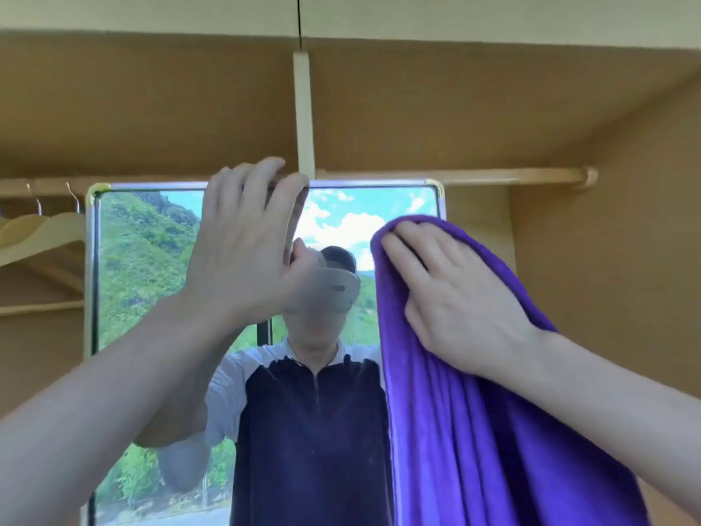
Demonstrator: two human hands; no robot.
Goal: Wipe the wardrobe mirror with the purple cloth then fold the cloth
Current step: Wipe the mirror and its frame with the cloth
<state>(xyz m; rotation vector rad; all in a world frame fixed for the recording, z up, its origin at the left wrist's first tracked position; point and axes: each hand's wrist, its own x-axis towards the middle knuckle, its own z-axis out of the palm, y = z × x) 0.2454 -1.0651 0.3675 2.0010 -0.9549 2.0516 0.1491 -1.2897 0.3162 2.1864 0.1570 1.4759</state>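
The wardrobe mirror (140,282) hangs upright inside the wardrobe, framed in silver with gold corners, reflecting a person, green hills and sky. My left hand (246,241) grips the mirror's top edge near its middle, fingers curled over the frame. The purple cloth (474,430) is draped over the mirror's right side and hangs down in long folds. My right hand (451,298) presses flat on the cloth near its top, fingers spread, holding it against the glass.
A pale wooden clothes rail (493,177) runs across just above the mirror, with a vertical post (303,119) at its middle. Wooden hangers (41,233) hang at the left. Brown wardrobe walls close in on the right and above.
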